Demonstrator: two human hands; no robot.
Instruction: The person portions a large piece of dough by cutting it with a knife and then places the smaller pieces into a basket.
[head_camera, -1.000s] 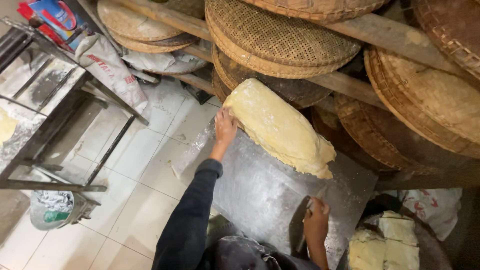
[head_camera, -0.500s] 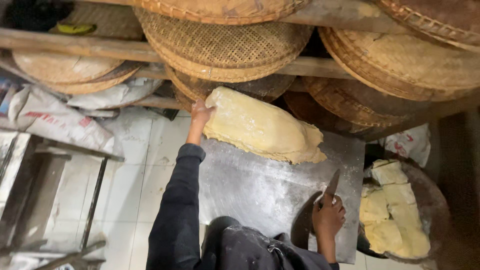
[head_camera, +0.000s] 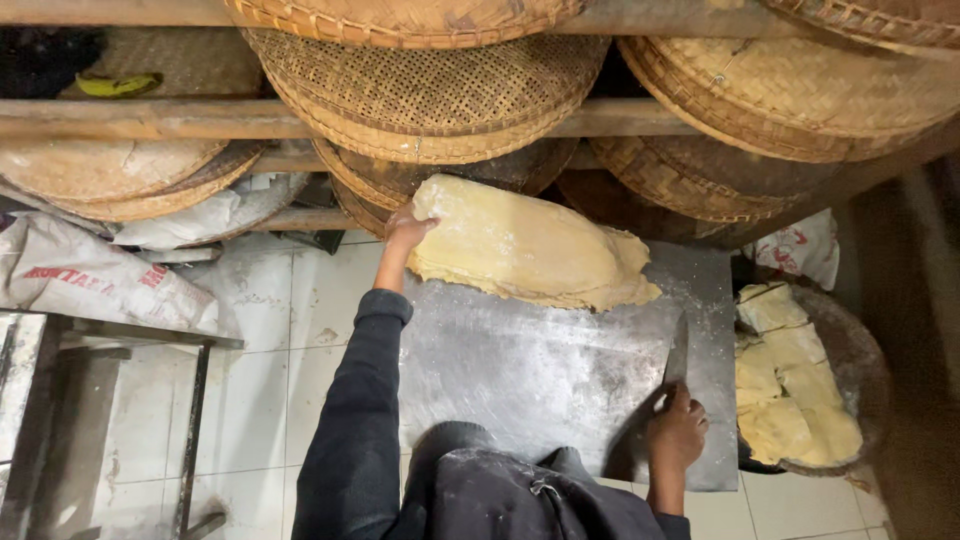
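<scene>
Left hand (head_camera: 405, 232) grips dough (head_camera: 525, 252) slab's 9 o'clock end at counter (head_camera: 530, 370) far edge; counter middle bare. Right hand (head_camera: 676, 432) clenches knife (head_camera: 677, 352) at 4 o'clock. White sack (head_camera: 85, 275), red print, 9 o'clock. Cut dough basket (head_camera: 850, 350) at 3.

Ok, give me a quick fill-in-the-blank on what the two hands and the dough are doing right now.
1. The left hand grips the end of the big slab of ____.
2. The right hand holds a ____ with its blade on the metal table.
3. The cut dough pieces lie in a ____ to the table's right.

Missing words: dough; knife; basket
</scene>
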